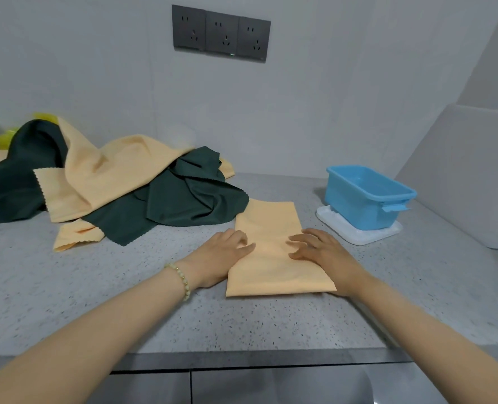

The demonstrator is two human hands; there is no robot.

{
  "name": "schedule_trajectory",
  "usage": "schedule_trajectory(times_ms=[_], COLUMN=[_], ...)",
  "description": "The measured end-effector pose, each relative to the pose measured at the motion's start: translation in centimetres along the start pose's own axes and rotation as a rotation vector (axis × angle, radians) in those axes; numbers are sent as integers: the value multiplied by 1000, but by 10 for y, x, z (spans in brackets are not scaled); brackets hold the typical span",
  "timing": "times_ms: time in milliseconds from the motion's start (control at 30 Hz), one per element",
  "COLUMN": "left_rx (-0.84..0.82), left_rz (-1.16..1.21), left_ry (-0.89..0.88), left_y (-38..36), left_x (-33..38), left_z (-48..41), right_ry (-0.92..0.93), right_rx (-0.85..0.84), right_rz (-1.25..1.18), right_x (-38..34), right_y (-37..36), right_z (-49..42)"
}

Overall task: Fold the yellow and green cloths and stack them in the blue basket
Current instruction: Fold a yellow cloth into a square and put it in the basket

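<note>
Yellow cloth [274,252] half-folded under flat left hand [223,255] and right hand [320,252]; blue basket [367,196] far right looks empty, pile [119,185] far left unfolded.

You are working at what looks like a home kitchen or utility corner: a speckled grey stone tabletop [271,325] butts against a pale tiled wall [344,97], three wall sockets [221,33] (dark grey, side by side) sit above it, and smooth grey cabinet fronts [271,387] show below the tabletop's front edge.
</note>
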State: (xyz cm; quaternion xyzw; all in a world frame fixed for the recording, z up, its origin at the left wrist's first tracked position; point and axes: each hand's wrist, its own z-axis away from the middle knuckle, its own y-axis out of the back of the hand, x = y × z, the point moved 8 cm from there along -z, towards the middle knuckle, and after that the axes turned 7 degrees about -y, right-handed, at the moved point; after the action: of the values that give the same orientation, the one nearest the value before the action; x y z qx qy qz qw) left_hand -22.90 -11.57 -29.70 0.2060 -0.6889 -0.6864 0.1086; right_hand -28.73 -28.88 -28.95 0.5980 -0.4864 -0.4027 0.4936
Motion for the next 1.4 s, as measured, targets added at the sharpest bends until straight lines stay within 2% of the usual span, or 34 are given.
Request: schedule_trajectory(times_ms=[67,233,367,433,533,633,833,1067,1400], left_rx=[-50,-113,-101,-61,47,199,279,363,313], left_rz=[-10,135,260,414,591,878,928,877,859], left_ry=[-37,-97,-103,-12,221,407,594,639,656], left_y=[-6,-19,-11,-1,14,14,-14,-13,-17], left_x=[4,16,18,9,-18,-39,-48,-45,-47], left_z=[6,33,43,41,24,9,11,20,24], right_ry=[74,94,-23,-113,-322,-571,-810,-762,-757], right_rx=[-1,-41,-84,-69,35,77,141,245,158], right_rz=[-38,-194,-276,-441,-742,-803,-644,-403,-137], right_x=[-9,-29,-35,-30,-9,17,47,34,28], right_y=[0,3,8,18,29,16,-10,-3,-2], right_z=[5,35,46,42,22,2,-10,-8,-8])
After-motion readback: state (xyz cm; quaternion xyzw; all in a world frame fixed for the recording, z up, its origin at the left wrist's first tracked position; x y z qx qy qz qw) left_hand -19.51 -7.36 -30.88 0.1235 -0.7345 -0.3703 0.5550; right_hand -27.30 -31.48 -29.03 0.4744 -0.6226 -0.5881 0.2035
